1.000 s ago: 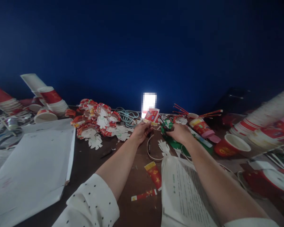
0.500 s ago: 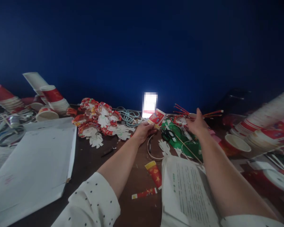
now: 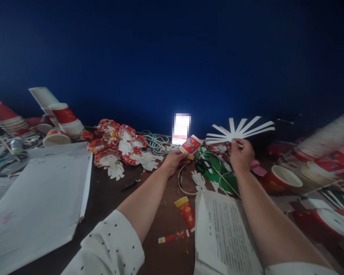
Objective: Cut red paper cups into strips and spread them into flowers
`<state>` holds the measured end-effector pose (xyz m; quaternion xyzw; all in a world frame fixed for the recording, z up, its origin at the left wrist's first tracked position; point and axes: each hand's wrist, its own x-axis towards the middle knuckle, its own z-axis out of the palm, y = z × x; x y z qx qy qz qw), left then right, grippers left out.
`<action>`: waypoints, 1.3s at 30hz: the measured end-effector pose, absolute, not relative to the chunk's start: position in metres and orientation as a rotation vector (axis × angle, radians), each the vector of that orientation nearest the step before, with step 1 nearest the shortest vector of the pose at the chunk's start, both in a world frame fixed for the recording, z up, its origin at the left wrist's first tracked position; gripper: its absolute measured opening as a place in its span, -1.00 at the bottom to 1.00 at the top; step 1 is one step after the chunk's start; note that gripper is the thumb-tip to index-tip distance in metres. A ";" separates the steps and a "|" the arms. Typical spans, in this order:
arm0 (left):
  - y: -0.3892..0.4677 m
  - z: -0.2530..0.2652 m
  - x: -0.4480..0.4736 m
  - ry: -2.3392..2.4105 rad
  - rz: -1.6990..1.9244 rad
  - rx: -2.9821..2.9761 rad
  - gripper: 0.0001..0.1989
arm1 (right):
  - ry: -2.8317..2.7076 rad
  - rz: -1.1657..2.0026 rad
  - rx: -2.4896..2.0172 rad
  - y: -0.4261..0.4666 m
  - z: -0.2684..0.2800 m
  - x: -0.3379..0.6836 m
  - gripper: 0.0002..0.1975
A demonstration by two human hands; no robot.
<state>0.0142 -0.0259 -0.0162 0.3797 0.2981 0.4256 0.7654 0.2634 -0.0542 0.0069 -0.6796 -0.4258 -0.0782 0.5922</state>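
My left hand [image 3: 174,161] is closed on a small red and yellow piece of cut paper cup [image 3: 190,146], held above the table's middle. In my right hand [image 3: 242,154], thumb and fingers pinch a paper cup cut into strips [image 3: 234,134]; its white strips fan out upward and to both sides. Between the hands lie black-handled scissors [image 3: 203,165] on a green sheet [image 3: 218,172]. Nearer me rest another red and yellow cup piece [image 3: 186,214] and a narrow red strip [image 3: 173,236].
Paper dolls with red rims [image 3: 123,145] lie left of centre, beside a coiled pale cable [image 3: 157,143]. A white board [image 3: 43,198] covers the left. Printed pages [image 3: 226,233] lie in front. Stacked cups [image 3: 323,133] lean at right; a lit, blurred screen [image 3: 182,128] stands behind.
My right hand has turned the strip-cut cup, so its white side now faces me and not the red strip edges. The left hand's cup piece has tilted slightly.
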 end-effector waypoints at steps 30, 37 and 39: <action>-0.031 -0.016 0.014 1.181 1.490 1.196 -0.74 | -0.743 0.437 -1.121 -0.059 0.025 0.219 -0.75; -0.027 -0.012 0.011 0.871 1.357 1.010 -0.78 | -0.874 0.502 -1.107 -0.060 0.022 0.216 -0.79; -0.026 -0.013 0.012 0.781 1.313 0.944 -0.72 | -0.938 0.522 -1.134 -0.062 0.020 0.215 -0.81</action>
